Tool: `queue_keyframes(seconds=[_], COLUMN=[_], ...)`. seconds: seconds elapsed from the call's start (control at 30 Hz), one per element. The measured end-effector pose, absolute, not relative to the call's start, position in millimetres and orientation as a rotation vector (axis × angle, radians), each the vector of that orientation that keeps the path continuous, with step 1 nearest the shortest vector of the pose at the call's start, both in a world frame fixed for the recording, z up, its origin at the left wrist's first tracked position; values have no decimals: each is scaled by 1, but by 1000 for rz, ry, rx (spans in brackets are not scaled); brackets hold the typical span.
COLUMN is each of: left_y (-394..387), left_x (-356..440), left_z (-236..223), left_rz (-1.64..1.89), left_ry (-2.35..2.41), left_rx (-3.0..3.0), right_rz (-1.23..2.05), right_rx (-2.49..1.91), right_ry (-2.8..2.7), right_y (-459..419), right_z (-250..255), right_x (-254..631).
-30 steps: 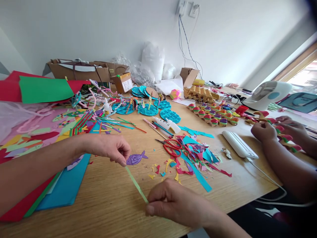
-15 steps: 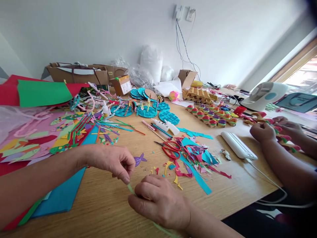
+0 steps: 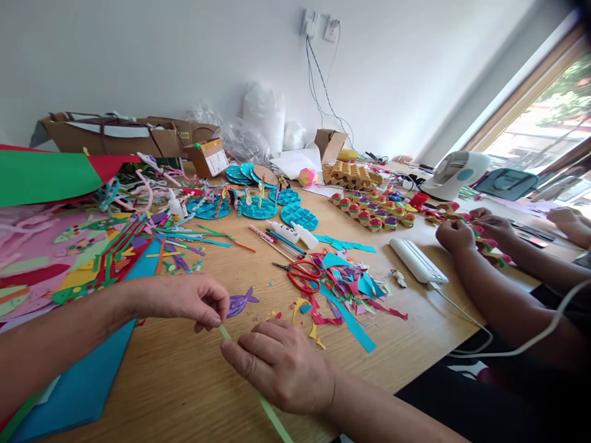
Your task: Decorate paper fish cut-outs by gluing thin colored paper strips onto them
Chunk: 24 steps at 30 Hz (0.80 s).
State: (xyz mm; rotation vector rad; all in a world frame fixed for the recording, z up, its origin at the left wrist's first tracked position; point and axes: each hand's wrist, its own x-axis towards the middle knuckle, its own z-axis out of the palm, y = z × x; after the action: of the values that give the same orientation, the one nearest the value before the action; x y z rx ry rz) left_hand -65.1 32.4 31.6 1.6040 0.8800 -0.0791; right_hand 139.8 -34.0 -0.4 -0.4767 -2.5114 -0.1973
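My left hand (image 3: 196, 301) pinches the upper end of a narrow light green paper strip (image 3: 273, 419) between thumb and fingertips. Just to its right, my right hand (image 3: 286, 369) is closed over the same strip a little lower down; its fingertips are partly hidden. From under that hand the strip runs down to the bottom edge of the view. A purple paper fish (image 3: 240, 303) lies flat on the table just beyond my left fingers. Red-handled scissors (image 3: 305, 277) rest farther back, beside a heap of colourful paper scraps (image 3: 351, 280).
Blue sheets (image 3: 87, 394) and paper fish cutouts (image 3: 83, 246) lie at left. Glue bottles (image 3: 284, 232), blue discs (image 3: 258, 207) and painted egg cartons (image 3: 373, 211) stand behind. A white power bank (image 3: 418, 261) with a cable sits near another person's hands (image 3: 457, 237) at right.
The view has turned right, so things appear shifted left. Both hands still hold the green strip, and more of it shows below my right hand.
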Motion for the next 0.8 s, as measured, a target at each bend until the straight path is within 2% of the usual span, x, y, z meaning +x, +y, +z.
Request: queue_keyframes(seconds=[0.37, 0.8], left_y=[34, 32], left_x=[-72, -76], left_z=[9, 4], left_rz=[144, 140], left_ry=[1018, 1051], left_rx=[1545, 1711], right_rz=[-99, 82], right_rx=[-680, -874], right_ry=[-2694, -2796], right_y=[-30, -27], right_z=[-14, -26], right_x=[131, 127])
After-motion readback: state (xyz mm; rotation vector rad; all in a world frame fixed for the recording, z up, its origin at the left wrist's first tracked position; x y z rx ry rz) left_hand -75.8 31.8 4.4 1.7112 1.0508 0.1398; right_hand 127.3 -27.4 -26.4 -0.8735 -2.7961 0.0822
